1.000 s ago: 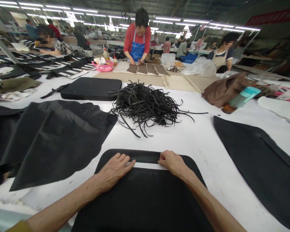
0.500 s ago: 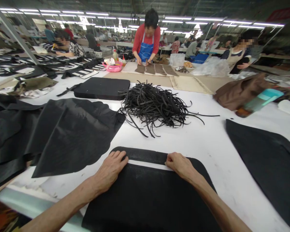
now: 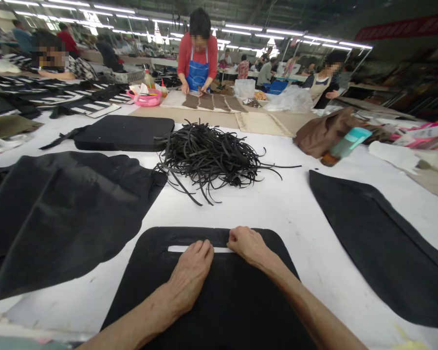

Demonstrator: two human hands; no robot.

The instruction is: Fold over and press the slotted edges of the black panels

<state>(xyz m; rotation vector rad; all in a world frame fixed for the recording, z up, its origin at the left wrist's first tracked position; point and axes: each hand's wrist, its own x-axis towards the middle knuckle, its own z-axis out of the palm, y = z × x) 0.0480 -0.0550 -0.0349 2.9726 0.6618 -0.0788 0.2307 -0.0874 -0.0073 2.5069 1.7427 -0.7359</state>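
A black leather-like panel (image 3: pixel 219 301) with rounded corners lies flat in front of me, and a long slot near its far edge shows white tabletop through it. My left hand (image 3: pixel 192 267) is closed at the middle of that slot, its bunched fingers on the near edge and the tips partly hidden. My right hand (image 3: pixel 248 244) is curled closed on the band of the panel beyond the slot, near the slot's right end; its fingertips are tucked out of sight. Beyond the panel rests a tangled heap of thin black strips (image 3: pixel 213 153).
Black sheets (image 3: pixel 73 204) spread on the left, and another black panel (image 3: pixel 375 233) lies at right. Behind are a stack of black panels (image 3: pixel 126 133), a pink basket (image 3: pixel 148 98), a brown cloth (image 3: pixel 323 133) and a teal-lidded bottle (image 3: pixel 346 146). A co-worker (image 3: pixel 197 58) in a blue apron stands opposite.
My left hand has moved right and nearer along the slot, from its left end to its middle. My right hand stays on the far band. The view has swung to the right.
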